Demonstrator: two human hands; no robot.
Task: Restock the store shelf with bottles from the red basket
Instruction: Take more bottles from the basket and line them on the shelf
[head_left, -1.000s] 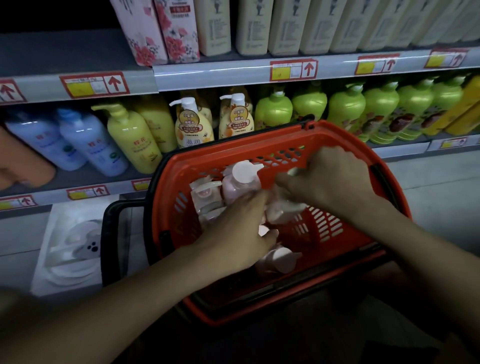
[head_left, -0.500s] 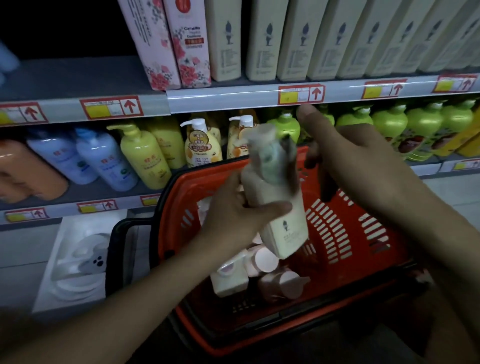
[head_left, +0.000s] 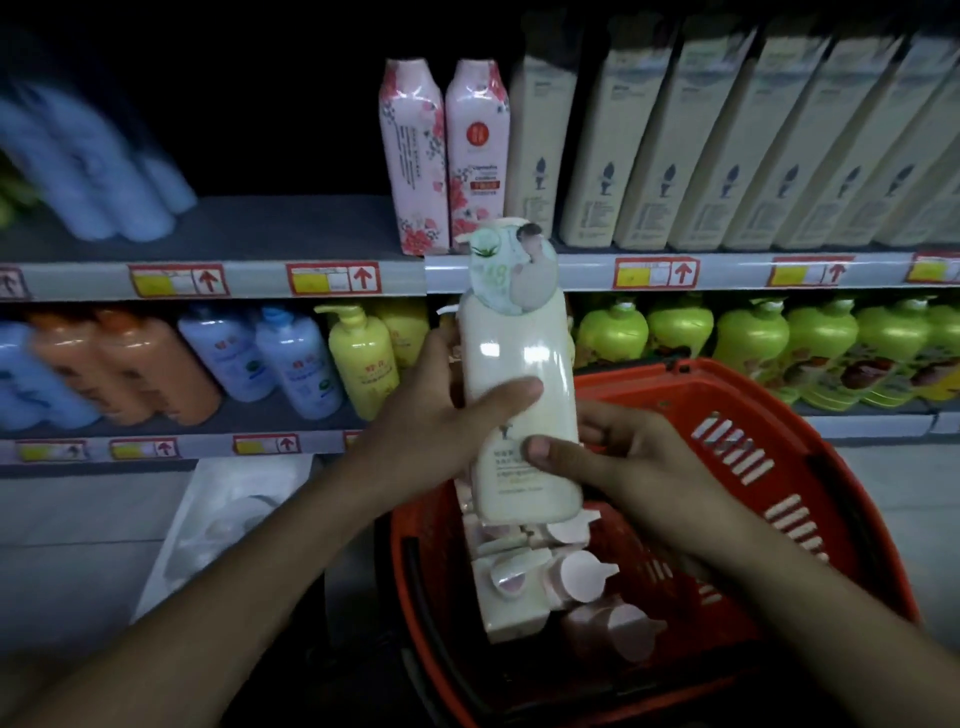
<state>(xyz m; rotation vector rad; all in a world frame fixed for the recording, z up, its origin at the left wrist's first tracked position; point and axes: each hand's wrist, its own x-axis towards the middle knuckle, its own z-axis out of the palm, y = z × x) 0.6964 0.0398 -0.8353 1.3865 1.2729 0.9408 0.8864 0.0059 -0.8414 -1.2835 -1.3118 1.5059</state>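
Cream bottle upright at frame centre, left hand grasping its middle, right hand gripping its base, above red basket.

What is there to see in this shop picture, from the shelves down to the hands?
Cream pump bottle: one, cream, upright, held above the basket.
Red plastic basket: one, red, lower right.
Pink-capped bottles: several, cream and pink, lying in the basket.
Tall cream bottles: a row, upper shelf, right.
Pink floral bottles: two, upper shelf, centre.
Green bottles: a row, middle shelf, right.
Left hand: grips the bottle's side.
Right hand: grips its lower part.
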